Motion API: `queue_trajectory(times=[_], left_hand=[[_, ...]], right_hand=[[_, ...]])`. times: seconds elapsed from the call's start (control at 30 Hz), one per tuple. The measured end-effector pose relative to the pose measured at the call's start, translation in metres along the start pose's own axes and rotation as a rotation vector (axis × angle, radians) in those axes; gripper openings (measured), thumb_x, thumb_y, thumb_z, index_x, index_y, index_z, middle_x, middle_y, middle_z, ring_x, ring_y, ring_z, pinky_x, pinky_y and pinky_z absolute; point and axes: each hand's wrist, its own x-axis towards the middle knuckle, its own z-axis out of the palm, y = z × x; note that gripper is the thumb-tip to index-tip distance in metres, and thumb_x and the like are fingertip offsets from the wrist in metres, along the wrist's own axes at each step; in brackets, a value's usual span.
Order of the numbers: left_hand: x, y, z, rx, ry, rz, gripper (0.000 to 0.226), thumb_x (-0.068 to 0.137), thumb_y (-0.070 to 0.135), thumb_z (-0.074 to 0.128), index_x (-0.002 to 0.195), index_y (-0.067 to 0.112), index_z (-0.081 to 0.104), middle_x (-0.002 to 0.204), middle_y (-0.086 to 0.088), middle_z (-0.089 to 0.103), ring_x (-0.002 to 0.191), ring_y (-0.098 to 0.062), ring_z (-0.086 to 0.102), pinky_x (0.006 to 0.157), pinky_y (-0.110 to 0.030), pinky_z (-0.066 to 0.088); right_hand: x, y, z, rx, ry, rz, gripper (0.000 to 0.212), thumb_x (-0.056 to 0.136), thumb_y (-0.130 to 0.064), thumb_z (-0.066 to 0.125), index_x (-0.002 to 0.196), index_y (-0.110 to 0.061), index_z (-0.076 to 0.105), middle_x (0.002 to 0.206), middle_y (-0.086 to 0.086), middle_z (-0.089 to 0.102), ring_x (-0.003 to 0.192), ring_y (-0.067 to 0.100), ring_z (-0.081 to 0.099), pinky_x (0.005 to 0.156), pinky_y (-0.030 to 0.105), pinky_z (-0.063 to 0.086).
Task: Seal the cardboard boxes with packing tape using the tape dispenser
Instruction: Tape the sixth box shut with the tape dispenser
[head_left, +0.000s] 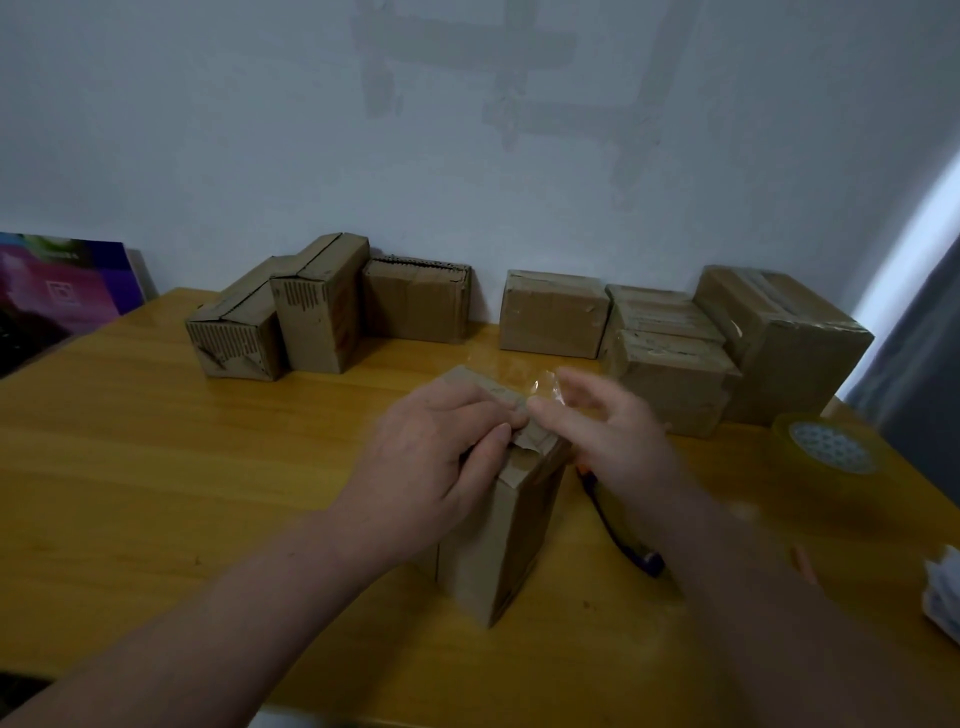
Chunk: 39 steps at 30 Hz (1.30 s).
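Note:
A small cardboard box (498, 540) stands upright at the middle of the wooden table (156, 467). My left hand (431, 467) grips the box's top, fingers curled over the torn flap. My right hand (608, 431), blurred, pinches a strip of clear tape (545, 389) just above the box's top edge. A roll of clear packing tape (826, 449) lies flat at the right. A dark utility knife (618, 525) with an orange tip lies on the table right of the box, partly under my right wrist.
Several cardboard boxes line the wall: worn ones at back left (280, 317), taped ones at back right (727, 343). A colourful board (57, 291) leans at far left. Crumpled white paper (943, 597) sits at the right edge, a curtain (919, 374) beyond.

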Motion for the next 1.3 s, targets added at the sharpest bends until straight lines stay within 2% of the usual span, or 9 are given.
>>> queue_trajectory(times=[0.1,0.33,0.53,0.67,0.77,0.87,1.03,1.1,1.3], left_hand=[[0.000,0.000,-0.001,-0.006,-0.001,-0.011,0.036,0.094,0.029,0.039,0.105,0.016,0.071,0.094,0.005,0.067,0.085,-0.005,0.056,0.071,-0.018,0.039],[0.000,-0.002,0.002,0.008,0.019,0.003,0.035,0.095,0.029,0.041,0.104,0.015,0.072,0.095,0.004,0.068,0.087,-0.006,0.057,0.073,-0.020,0.041],[0.000,-0.001,-0.002,-0.001,-0.013,-0.003,0.036,0.094,0.031,0.040,0.107,0.017,0.071,0.100,0.005,0.070,0.092,-0.006,0.059,0.075,-0.021,0.046],[0.002,-0.003,-0.011,0.025,-0.066,0.013,0.039,0.094,0.037,0.038,0.119,0.023,0.065,0.108,0.008,0.070,0.098,-0.003,0.058,0.077,-0.017,0.047],[0.004,-0.007,-0.014,0.055,0.092,-0.056,0.032,0.088,0.030,0.054,0.116,0.020,0.066,0.100,0.005,0.070,0.088,-0.006,0.063,0.070,-0.019,0.051],[0.009,-0.012,-0.015,0.087,0.255,-0.330,0.042,0.078,0.027,0.069,0.119,0.020,0.061,0.105,0.012,0.056,0.097,-0.002,0.049,0.078,-0.015,0.040],[0.017,-0.024,-0.017,-0.505,-0.109,-0.785,0.063,0.086,0.036,0.063,0.144,0.030,0.036,0.143,0.011,0.039,0.120,-0.006,0.037,0.097,-0.030,0.034],[0.016,-0.027,-0.018,-0.589,-0.225,-0.761,0.052,0.090,0.038,0.056,0.140,0.035,0.042,0.142,0.012,0.040,0.117,-0.003,0.036,0.096,-0.027,0.029],[0.017,-0.035,-0.023,-0.221,-0.345,-0.431,0.042,0.097,0.038,0.040,0.140,0.039,0.038,0.143,0.022,0.037,0.123,0.008,0.031,0.094,-0.007,0.025]], right_hand=[[0.001,-0.003,0.000,0.203,-0.205,0.209,0.031,0.089,-0.040,0.062,0.099,-0.014,0.073,0.092,0.003,0.075,0.095,0.020,0.069,0.095,0.040,0.051],[0.003,-0.004,0.007,-0.191,0.040,-0.150,0.065,0.095,-0.050,0.045,0.075,0.009,0.062,0.074,0.029,0.061,0.074,0.042,0.061,0.069,0.051,0.053],[0.006,-0.002,0.009,-0.116,0.231,0.021,0.053,0.099,-0.045,0.039,0.072,-0.006,0.063,0.075,0.018,0.067,0.068,0.029,0.065,0.069,0.043,0.056],[-0.004,-0.007,0.002,-0.512,0.563,-0.520,0.033,0.099,-0.033,0.048,0.106,-0.011,0.071,0.090,0.005,0.071,0.084,0.015,0.065,0.075,0.019,0.048],[-0.009,-0.014,0.007,-0.758,0.354,-0.734,0.045,0.089,-0.047,0.047,0.120,-0.021,0.066,0.134,0.005,0.056,0.125,0.026,0.045,0.100,0.036,0.029],[-0.009,-0.016,0.007,-0.759,0.092,-0.548,0.052,0.087,-0.058,0.036,0.126,-0.034,0.061,0.152,-0.004,0.032,0.138,0.018,0.019,0.105,0.034,0.012],[-0.009,-0.012,0.004,-0.763,0.012,-0.424,0.064,0.085,-0.064,0.024,0.138,-0.036,0.047,0.152,-0.010,0.029,0.137,0.007,0.013,0.117,0.041,0.010],[-0.010,-0.012,0.007,-0.756,0.007,-0.427,0.074,0.082,-0.067,0.016,0.140,-0.033,0.045,0.149,-0.012,0.036,0.137,0.006,0.016,0.118,0.043,0.013],[-0.013,-0.012,0.010,-0.695,0.010,-0.420,0.064,0.088,-0.055,0.026,0.143,-0.027,0.041,0.147,-0.013,0.039,0.137,0.003,0.021,0.118,0.042,0.014]])
